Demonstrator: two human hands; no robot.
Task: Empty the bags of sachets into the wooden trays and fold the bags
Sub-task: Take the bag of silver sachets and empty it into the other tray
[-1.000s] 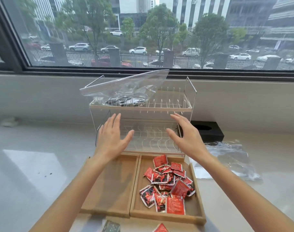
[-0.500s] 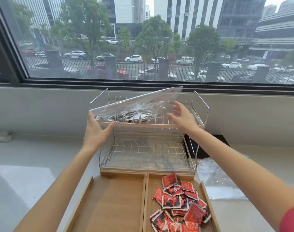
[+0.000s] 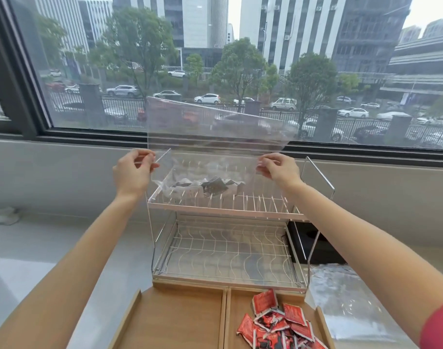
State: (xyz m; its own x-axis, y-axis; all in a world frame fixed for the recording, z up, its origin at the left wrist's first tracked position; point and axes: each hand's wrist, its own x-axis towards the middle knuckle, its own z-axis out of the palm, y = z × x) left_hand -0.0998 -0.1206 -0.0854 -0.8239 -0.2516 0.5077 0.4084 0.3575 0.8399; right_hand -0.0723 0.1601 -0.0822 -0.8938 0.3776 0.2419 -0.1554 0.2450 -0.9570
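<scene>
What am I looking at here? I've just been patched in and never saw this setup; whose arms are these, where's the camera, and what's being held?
There is no machine: these are a person's two bare arms, filmed by one wide-angle camera worn on their head, looking forward and down. The left hand and right hand each pinch a side of a clear plastic bag holding dark sachets, over the top shelf of a wire rack by a window. Below are two wooden trays: the left tray bare, the right tray holding red sachets. Another clear bag lies to the right.
</scene>
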